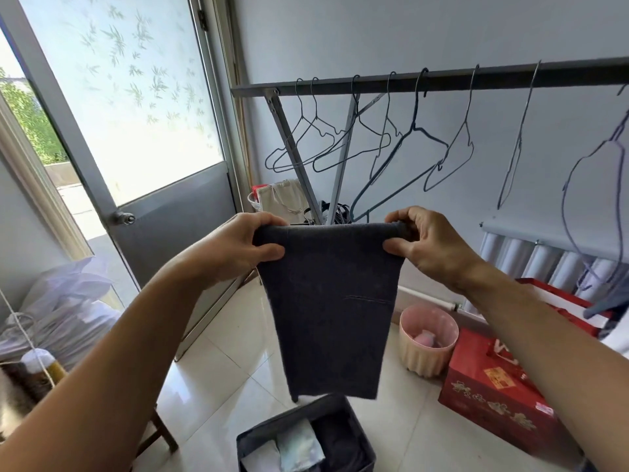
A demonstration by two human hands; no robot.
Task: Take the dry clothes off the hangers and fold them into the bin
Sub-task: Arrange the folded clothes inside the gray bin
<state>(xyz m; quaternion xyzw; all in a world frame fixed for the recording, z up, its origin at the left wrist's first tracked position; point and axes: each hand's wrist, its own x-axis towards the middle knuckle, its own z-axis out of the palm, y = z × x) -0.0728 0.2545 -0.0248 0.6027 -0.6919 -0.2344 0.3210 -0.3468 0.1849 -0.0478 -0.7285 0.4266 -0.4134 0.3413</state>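
A dark grey garment (328, 311), folded into a long narrow strip, hangs in front of me. My left hand (238, 247) pinches its top left corner and my right hand (425, 243) pinches its top right corner. Its lower end dangles just above a dark fabric bin (296, 417) on the floor, which holds folded white, pale green and dark clothes. Behind it, several bare wire hangers (408, 141) hang on a grey drying rail (442, 78). A piece of dark cloth (602, 304) shows at the far right edge.
A pink waste basket (425, 359) and a red gift box (500, 396) stand on the tiled floor at right, before a white radiator (544, 260). A frosted glass door (136, 131) stands open at left. Plastic bags (64, 301) and a wooden stool leg (163, 434) are lower left.
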